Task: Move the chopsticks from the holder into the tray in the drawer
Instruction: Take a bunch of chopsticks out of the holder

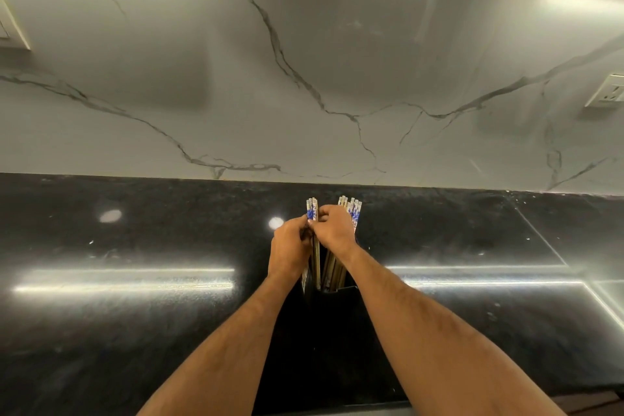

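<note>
Left hand [289, 248] grips a small bunch of chopsticks [312, 213] with blue-and-white patterned tops, fingers curled round them. Right hand [334, 228] pinches the same bunch just above, thumb and fingers closed on it. Remaining chopsticks [351, 209] stand upright in the black holder [337, 294], just beside the held bunch, partly hidden by the right wrist. Holder sits mid-counter on the black countertop [135, 246], near its back edge. Marble-look backsplash [236, 78] behind. Wall socket [607, 91] at right, switch plate [11, 27] at left. Drawer and tray out of frame. No readable writing.
</note>
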The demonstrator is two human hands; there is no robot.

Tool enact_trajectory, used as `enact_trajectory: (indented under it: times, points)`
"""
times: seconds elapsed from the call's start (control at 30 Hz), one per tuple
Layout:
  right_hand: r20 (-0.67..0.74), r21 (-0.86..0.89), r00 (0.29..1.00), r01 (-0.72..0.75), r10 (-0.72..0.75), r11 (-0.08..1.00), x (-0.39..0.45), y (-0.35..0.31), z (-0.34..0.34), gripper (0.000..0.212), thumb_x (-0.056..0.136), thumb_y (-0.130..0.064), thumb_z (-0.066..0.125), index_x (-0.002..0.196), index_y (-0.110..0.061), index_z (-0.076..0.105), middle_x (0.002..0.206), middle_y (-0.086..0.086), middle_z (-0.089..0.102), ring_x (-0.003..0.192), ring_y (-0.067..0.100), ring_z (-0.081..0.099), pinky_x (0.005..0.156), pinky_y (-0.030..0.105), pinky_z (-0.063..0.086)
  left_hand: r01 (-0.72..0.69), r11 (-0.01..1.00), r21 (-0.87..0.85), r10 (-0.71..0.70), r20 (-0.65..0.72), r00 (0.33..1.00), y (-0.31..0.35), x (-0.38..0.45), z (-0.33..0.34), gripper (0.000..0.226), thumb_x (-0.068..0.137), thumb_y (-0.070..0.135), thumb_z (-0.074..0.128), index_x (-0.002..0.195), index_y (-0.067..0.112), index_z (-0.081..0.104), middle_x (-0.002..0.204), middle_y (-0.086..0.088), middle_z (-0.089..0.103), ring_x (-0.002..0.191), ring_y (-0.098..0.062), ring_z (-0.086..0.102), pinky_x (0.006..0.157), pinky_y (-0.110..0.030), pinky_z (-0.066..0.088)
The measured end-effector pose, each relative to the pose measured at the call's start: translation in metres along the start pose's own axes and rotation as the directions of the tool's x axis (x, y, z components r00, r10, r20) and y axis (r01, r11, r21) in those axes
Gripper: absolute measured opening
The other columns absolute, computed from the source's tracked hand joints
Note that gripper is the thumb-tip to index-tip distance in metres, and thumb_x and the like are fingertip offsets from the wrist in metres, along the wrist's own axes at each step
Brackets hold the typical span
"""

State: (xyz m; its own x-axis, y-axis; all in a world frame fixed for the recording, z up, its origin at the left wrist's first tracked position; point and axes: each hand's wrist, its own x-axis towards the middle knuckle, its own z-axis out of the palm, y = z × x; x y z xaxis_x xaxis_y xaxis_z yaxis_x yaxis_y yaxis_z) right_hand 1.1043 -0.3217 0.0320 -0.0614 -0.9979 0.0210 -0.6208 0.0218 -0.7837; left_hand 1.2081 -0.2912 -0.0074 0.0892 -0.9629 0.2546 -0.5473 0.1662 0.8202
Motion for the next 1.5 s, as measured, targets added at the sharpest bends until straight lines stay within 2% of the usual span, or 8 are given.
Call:
enact_trajectory:
  times: [0.17, 0.37, 0.57, 0.8, 0.93, 1.1, 1.37, 1.5]
  points:
    - [-0.074, 0.131, 0.997, -0.007, 0.016, 0.991, -0.006, -0.001, 0.002, 0.014, 0.088, -0.007, 0.075, 0.103, -0.007, 0.074, 0.091, 0.006, 0.078, 0.082, 0.015, 0.076, 0.079, 0.036, 0.064, -0.01, 1.0, -0.02, 0.011, 0.061, 0.998, 0.004, -0.002, -0.004, 0.031, 0.1, 0.006, 0.056, 0.127, 0.02, 0.065, 0.099, 0.001, 0.072, 0.085, -0.009, 0.069, 0.079, -0.03, 0.061]
    - [-0.113, 0.128, 0.994, 0.016, -0.001, 0.992, -0.011, -0.003, 0.004, 0.018, 0.088, -0.01, 0.077, 0.106, -0.01, 0.074, 0.095, 0.004, 0.078, 0.081, 0.008, 0.074, 0.079, 0.026, 0.062, 0.0, 1.0, 0.012, 0.0, 0.039, 0.999, 0.004, -0.006, -0.001, 0.018, 0.1, 0.011, 0.057, 0.115, 0.018, 0.063, 0.096, 0.004, 0.07, 0.083, -0.008, 0.068, 0.079, -0.036, 0.062]
    - [-0.093, 0.18, 0.995, -0.009, 0.026, 0.984, -0.016, -0.006, 0.0, 0.023, 0.089, -0.008, 0.074, 0.112, -0.007, 0.072, 0.097, 0.002, 0.075, 0.068, -0.003, 0.065, 0.056, 0.008, 0.051, 0.02, 1.0, 0.016, -0.02, 0.029, 0.999, 0.009, -0.009, -0.006, 0.016, 0.099, 0.009, 0.059, 0.111, 0.017, 0.067, 0.091, 0.005, 0.071, 0.08, -0.006, 0.069, 0.078, -0.031, 0.062]
    - [-0.038, 0.226, 0.999, 0.002, 0.007, 0.974, -0.02, -0.003, -0.005, 0.027, 0.087, -0.003, 0.075, 0.114, -0.004, 0.071, 0.102, 0.01, 0.077, 0.08, 0.011, 0.076, 0.071, 0.022, 0.062, 0.006, 0.997, 0.071, -0.009, 0.054, 0.999, 0.007, -0.009, -0.01, 0.025, 0.102, 0.015, 0.058, 0.126, 0.018, 0.063, 0.106, 0.002, 0.072, 0.089, -0.004, 0.068, 0.087, -0.028, 0.06]
    - [-0.114, 0.23, 0.993, 0.012, 0.015, 0.973, -0.02, -0.008, -0.012, 0.026, 0.086, -0.003, 0.077, 0.111, -0.004, 0.073, 0.094, 0.009, 0.078, 0.068, 0.009, 0.075, 0.063, 0.023, 0.062, -0.046, 0.998, 0.042, 0.043, 0.082, 0.996, 0.011, -0.009, -0.01, 0.044, 0.101, 0.01, 0.058, 0.143, 0.02, 0.05, 0.114, 0.003, 0.07, 0.097, -0.006, 0.068, 0.088, -0.031, 0.061]
    - [-0.234, 0.299, 0.972, 0.089, -0.018, 0.95, -0.016, -0.032, -0.04, 0.018, 0.083, -0.006, 0.08, 0.101, -0.008, 0.076, 0.085, 0.004, 0.079, 0.07, 0.012, 0.077, 0.072, 0.036, 0.065, -0.014, 0.981, -0.195, -0.009, -0.116, 0.993, 0.036, -0.008, -0.02, 0.039, 0.1, 0.01, 0.062, 0.138, 0.008, 0.058, 0.125, 0.003, 0.069, 0.116, -0.008, 0.064, 0.098, -0.022, 0.053]
    - [-0.219, 0.46, 0.971, 0.188, -0.094, 0.868, -0.034, -0.078, -0.113, 0.016, 0.084, -0.003, 0.079, 0.1, -0.006, 0.075, 0.085, 0.006, 0.079, 0.073, 0.016, 0.078, 0.072, 0.035, 0.065, 0.132, 0.815, -0.565, 0.017, 0.252, 0.968, 0.113, -0.011, -0.042, 0.024, 0.105, 0.013, 0.052, 0.106, -0.002, 0.071, 0.095, -0.019, 0.077, 0.087, -0.029, 0.076, 0.082, -0.036, 0.063]
    - [-0.11, 0.456, 0.988, 0.146, -0.107, 0.878, -0.059, -0.069, -0.134, 0.018, 0.086, -0.004, 0.077, 0.103, -0.004, 0.073, 0.089, 0.009, 0.079, 0.076, 0.018, 0.079, 0.076, 0.035, 0.064, 0.193, 0.798, -0.57, -0.001, 0.319, 0.948, 0.126, -0.04, -0.039, 0.025, 0.105, 0.012, 0.051, 0.108, -0.007, 0.067, 0.094, -0.024, 0.075, 0.083, -0.029, 0.075, 0.082, -0.039, 0.063]
